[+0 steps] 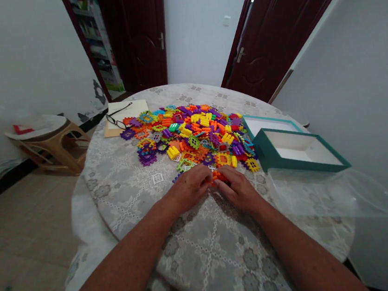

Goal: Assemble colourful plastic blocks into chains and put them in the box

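Observation:
Both my hands meet at the near edge of a heap of colourful plastic building blocks [197, 128]. Between them shows an orange plastic block [218, 176], partly covered by fingers. My right hand [235, 185] has its thumb and fingers closed around this piece. My left hand [193, 185] is closed too, its fingertips against the piece's left side. A small white window-shaped piece [157, 178] lies to the left of my left hand. Just beyond my hands are a yellow block [234, 161] and a green toothed piece [184, 164].
A green box [272, 155] with a white inside stands right of the heap, its lid [248, 127] behind it. Nearer lies a clear plastic container [326, 196]. Black glasses [117, 122] rest by a pale notebook [133, 108] at the far left. A stool [57, 147] stands left of the round table.

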Demonstrator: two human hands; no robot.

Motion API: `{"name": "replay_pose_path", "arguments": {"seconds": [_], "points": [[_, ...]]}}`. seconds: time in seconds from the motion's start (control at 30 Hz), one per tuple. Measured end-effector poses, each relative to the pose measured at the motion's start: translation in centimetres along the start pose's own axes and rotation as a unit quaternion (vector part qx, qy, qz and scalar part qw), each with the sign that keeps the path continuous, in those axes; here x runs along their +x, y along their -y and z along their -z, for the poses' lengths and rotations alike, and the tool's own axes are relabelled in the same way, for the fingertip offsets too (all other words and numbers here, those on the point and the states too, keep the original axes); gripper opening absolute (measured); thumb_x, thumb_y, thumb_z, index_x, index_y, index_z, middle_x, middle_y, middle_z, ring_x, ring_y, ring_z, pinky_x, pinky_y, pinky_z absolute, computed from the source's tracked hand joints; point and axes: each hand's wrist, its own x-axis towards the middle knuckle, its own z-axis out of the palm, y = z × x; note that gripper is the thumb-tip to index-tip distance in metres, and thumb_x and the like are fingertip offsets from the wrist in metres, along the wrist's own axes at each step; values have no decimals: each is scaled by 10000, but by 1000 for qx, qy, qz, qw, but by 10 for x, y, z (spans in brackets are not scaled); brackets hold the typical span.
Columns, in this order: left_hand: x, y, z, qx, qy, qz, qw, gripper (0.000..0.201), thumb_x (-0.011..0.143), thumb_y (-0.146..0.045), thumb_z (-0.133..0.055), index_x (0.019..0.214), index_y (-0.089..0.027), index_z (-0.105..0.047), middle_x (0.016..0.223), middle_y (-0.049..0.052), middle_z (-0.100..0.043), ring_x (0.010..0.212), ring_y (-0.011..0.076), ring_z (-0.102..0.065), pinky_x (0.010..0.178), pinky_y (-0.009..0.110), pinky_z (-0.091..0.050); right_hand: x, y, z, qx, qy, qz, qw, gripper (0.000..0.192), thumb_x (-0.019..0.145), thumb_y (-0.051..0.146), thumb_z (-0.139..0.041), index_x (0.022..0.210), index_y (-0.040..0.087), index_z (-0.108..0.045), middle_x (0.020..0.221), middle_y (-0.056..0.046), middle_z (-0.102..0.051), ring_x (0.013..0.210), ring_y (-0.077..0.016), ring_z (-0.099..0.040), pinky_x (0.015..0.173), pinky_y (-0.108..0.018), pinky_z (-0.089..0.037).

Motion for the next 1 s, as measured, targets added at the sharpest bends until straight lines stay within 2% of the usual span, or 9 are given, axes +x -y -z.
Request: {"name": "replay_pose_path", "arguments": {"seconds": [0.13,0.23,0.3,0.43,0.6,0.7,0.8,0.9,1.0], "points": [[-1,2,11,13,-19,21,1000,57,964,-205,-610,919,-215,-577,910,5,-636,849,169,-584,793,296,-468,-2,0,1,-4,23,-18,1000,162,1008,334,-581,917,211,-634,851,-18,-651,795,-181,-577,743,-286,-420],[-4,13,25,89,-98,87,987,40,980,-241,-621,995,-207,-607,1010,52,-676,966,211,-630,895,349,-502,-3,-3,0,-3,-6,-57,998,213,996,354,-580,834,215,-578,767,6,-608,716,-165,-540,667,-277,-366],[-7,22,34,157,-116,141,971,111,975,-241,-631,1077,-198,-634,1110,95,-693,1069,250,-641,970,391,-504,-4,-6,-1,0,-33,-82,996,207,988,365,-570,838,222,-565,742,16,-586,691,-162,-523,642,-274,-348],[-10,32,39,252,-30,192,948,286,940,-276,-696,1219,-218,-675,1231,130,-703,1138,300,-634,1005,432,-505,-3,-7,10,-26,-63,-84,994,167,976,364,-537,901,224,-589,773,6,-589,713,-173,-538,662,-281,-362],[-8,28,34,285,24,185,940,141,941,-309,-678,1038,-218,-726,1080,126,-707,1062,314,-627,947,433,-515,-10,5,61,-140,-122,-66,980,172,970,364,-525,936,218,-610,872,-49,-653,760,-191,-577,724,-302,-400],[-8,28,36,258,6,191,947,131,926,-275,-662,1019,-198,-711,1061,130,-688,1024,311,-631,910,431,-525,-30,8,98,-216,-151,-120,957,188,969,382,-530,965,225,-632,844,-56,-679,721,-194,-587,702,-301,-400],[-10,33,40,198,-41,200,959,130,902,-227,-650,1018,-196,-702,1064,114,-668,1032,288,-636,917,414,-534,-60,-2,120,-308,-174,-185,917,195,957,372,-521,953,220,-642,796,-65,-672,680,-202,-580,652,-303,-369],[-11,37,47,142,-99,205,963,132,873,-191,-663,999,-192,-702,1085,95,-647,1007,241,-640,941,387,-546,-93,-24,126,-390,-148,-243,876,193,950,340,-511,919,208,-649,797,-91,-682,659,-211,-584,616,-310,-334],[-8,34,56,104,-148,238,954,124,852,-192,-694,972,-172,-718,1098,93,-648,920,199,-646,937,369,-562,-119,-49,124,-431,-81,-304,846,238,971,353,-498,914,199,-669,822,-117,-719,635,-219,-599,588,-315,-330]]}}
